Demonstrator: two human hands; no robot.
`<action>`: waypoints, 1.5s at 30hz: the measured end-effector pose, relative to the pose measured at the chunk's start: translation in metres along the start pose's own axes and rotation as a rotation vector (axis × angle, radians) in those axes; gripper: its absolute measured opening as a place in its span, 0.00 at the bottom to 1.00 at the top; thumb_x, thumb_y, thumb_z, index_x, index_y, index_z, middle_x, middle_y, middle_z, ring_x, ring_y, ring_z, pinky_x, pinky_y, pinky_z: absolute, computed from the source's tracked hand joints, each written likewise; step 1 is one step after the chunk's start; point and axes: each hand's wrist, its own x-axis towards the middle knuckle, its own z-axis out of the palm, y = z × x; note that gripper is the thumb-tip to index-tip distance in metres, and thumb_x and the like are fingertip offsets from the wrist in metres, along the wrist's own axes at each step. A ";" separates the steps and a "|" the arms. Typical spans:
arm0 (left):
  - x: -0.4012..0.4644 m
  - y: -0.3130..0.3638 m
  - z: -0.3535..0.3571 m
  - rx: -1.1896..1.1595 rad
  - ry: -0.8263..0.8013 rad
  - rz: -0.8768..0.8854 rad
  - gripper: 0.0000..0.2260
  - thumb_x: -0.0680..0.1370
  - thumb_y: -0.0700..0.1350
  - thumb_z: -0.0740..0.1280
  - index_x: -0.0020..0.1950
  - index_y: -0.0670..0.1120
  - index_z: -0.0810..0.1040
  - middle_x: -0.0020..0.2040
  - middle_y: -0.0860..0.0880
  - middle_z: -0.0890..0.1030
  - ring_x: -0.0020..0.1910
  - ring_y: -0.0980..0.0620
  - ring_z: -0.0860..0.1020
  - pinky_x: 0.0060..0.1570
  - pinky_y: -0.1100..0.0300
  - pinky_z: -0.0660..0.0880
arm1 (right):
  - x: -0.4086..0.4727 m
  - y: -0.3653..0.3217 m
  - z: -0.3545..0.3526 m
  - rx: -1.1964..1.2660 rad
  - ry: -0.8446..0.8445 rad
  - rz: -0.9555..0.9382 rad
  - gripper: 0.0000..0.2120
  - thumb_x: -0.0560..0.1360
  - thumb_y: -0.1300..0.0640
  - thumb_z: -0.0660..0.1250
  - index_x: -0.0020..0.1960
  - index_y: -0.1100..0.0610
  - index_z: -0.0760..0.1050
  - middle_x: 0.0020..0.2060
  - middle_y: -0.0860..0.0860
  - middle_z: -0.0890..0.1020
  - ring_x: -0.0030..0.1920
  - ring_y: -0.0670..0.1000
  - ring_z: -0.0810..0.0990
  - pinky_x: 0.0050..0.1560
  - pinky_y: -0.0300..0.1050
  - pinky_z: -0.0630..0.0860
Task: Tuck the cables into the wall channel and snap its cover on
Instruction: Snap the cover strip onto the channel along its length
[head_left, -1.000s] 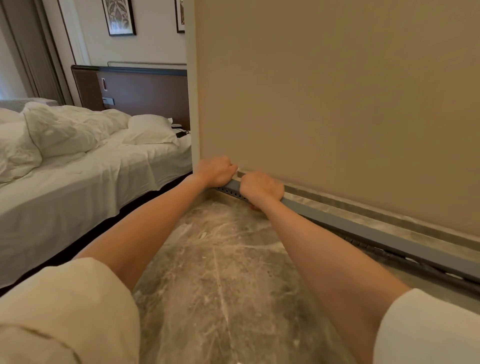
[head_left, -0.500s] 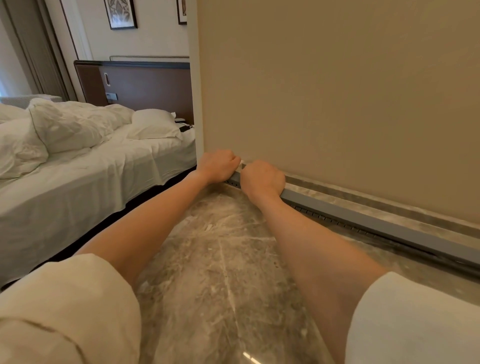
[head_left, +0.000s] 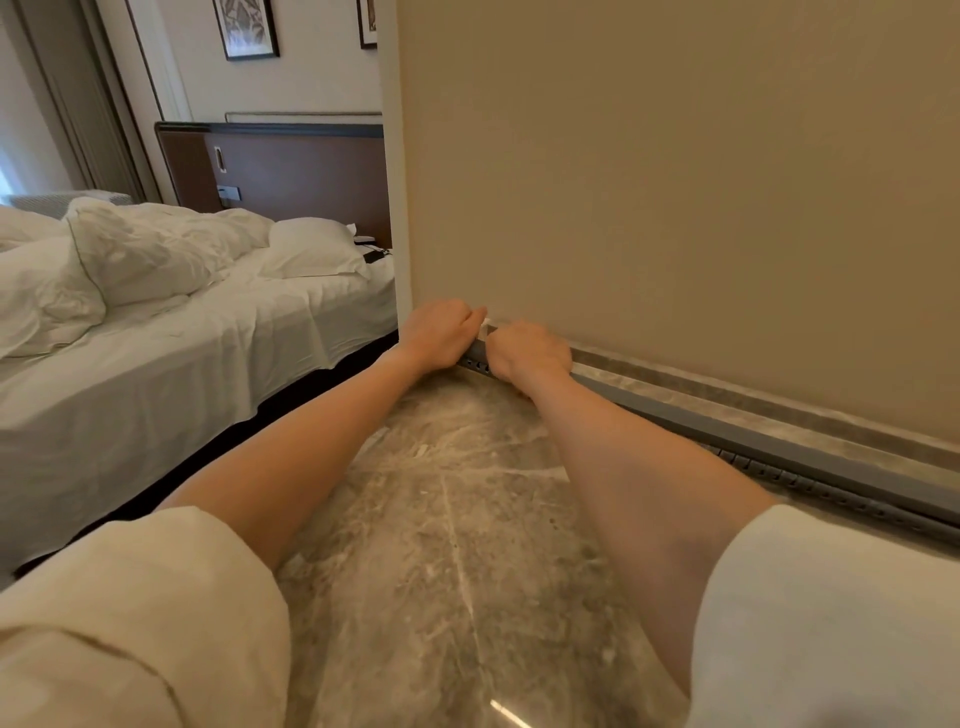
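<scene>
A long grey channel cover (head_left: 737, 434) runs along the foot of the beige wall, over the slotted grey channel (head_left: 810, 486) whose holes show below it at the right. My left hand (head_left: 441, 335) is closed over the cover's far left end, near the wall corner. My right hand (head_left: 527, 351) is closed on the cover just to the right, almost touching the left hand. A short slotted piece (head_left: 479, 364) shows between the two hands. No cables are visible; the cover hides the channel's inside.
A marble skirting (head_left: 753, 397) runs behind the channel. The marble floor (head_left: 457, 519) spreads below my arms. An unmade white bed (head_left: 171, 332) stands at the left, with a brown headboard (head_left: 291, 171) behind it.
Both hands have drawn closer together at the cover's left end. The cover now lies lower and closer over the channel, and the dark cables seen under it a second ago are hidden.
</scene>
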 end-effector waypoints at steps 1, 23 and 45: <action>-0.001 0.001 -0.005 -0.053 -0.032 -0.008 0.25 0.82 0.48 0.53 0.30 0.38 0.73 0.30 0.42 0.76 0.33 0.43 0.73 0.34 0.54 0.68 | 0.000 0.000 -0.001 0.002 -0.029 -0.007 0.17 0.77 0.55 0.52 0.52 0.57 0.78 0.54 0.57 0.81 0.50 0.58 0.79 0.46 0.48 0.70; -0.036 -0.031 -0.031 0.158 -0.091 0.416 0.15 0.73 0.36 0.64 0.58 0.46 0.78 0.55 0.49 0.83 0.53 0.49 0.80 0.53 0.51 0.76 | 0.003 -0.026 -0.007 0.232 -0.357 0.083 0.20 0.78 0.51 0.53 0.36 0.60 0.75 0.30 0.55 0.81 0.29 0.54 0.80 0.43 0.47 0.78; -0.001 -0.023 -0.032 0.111 -0.337 -0.054 0.14 0.82 0.46 0.51 0.41 0.42 0.70 0.36 0.48 0.70 0.37 0.49 0.69 0.37 0.55 0.64 | -0.027 -0.041 -0.004 0.035 -0.170 -0.106 0.15 0.77 0.62 0.53 0.51 0.57 0.79 0.48 0.54 0.83 0.48 0.56 0.82 0.56 0.50 0.76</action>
